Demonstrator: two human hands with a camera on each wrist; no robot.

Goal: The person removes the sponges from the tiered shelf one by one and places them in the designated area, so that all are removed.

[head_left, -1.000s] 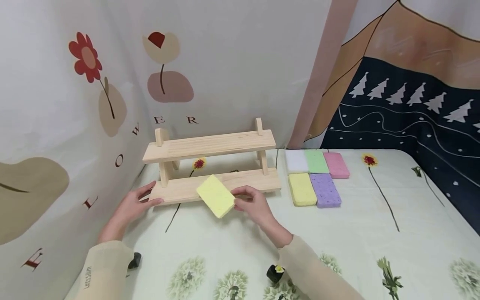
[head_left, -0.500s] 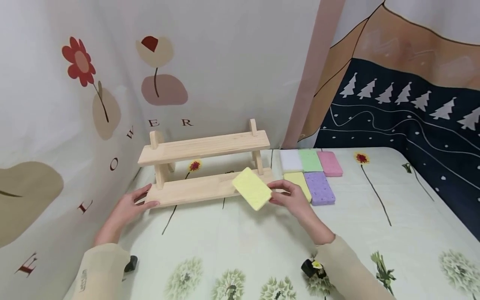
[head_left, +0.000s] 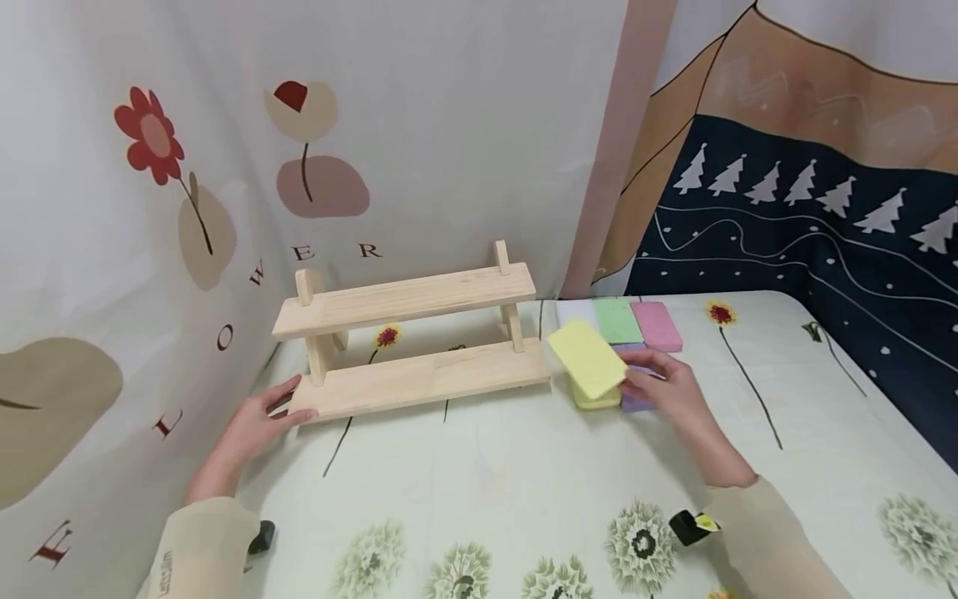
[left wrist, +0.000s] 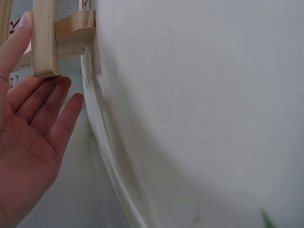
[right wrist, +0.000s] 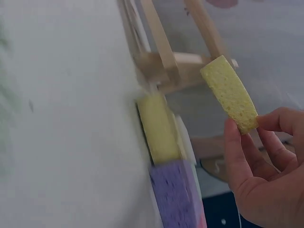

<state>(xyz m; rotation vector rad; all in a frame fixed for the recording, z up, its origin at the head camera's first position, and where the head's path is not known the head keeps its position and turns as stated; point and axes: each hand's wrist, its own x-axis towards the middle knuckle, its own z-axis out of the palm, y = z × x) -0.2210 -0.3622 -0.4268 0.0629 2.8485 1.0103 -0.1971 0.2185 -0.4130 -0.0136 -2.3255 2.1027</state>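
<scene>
My right hand [head_left: 669, 395] pinches a pale yellow sponge [head_left: 587, 359] by one corner, thumb against fingers. It hangs tilted above the sponges lying on the table, covering part of another yellow sponge [head_left: 596, 401] and a purple sponge [right wrist: 175, 194]. At the left, my left hand [head_left: 258, 424] holds the end of the lower board of a two-tier wooden shelf [head_left: 419, 384]. In the left wrist view, the thumb lies along one side of the board [left wrist: 45, 42] and fingertips touch its end. The right wrist view shows the held sponge edge-on, apart from the others.
White [head_left: 576, 312], green [head_left: 617, 320] and pink [head_left: 657, 326] sponges lie in the back row, right of the shelf. A patterned curtain [head_left: 449, 125] hangs close behind the shelf. The cloth-covered table [head_left: 449, 482] has printed flowers. Small dark objects [head_left: 690, 528] are near both wrists.
My right hand has carried the yellow sponge rightward, from over the shelf's lower board to above the other sponges. The left hand stays on the shelf's end; the head view has shifted slightly.
</scene>
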